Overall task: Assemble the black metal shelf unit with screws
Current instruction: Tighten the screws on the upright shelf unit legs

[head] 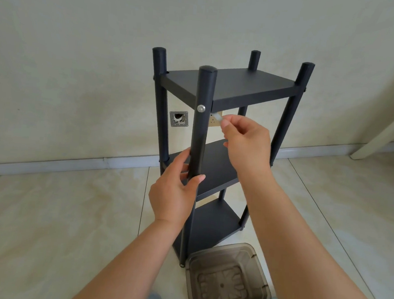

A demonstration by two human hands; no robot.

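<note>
A brown plastic bin (227, 280) sits nearest. The left hand (174, 194) wraps the shelf unit's (228, 86) front post; the right hand (245, 141) pinches a small key (217, 116). Seat it squarely in the screw (201, 108).

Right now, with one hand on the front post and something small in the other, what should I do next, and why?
Probably bring the small pale piece in your right hand left to the screw head on the front post; it sits just beside it, and your left hand already steadies that post. What the piece is, I cannot tell.
</note>
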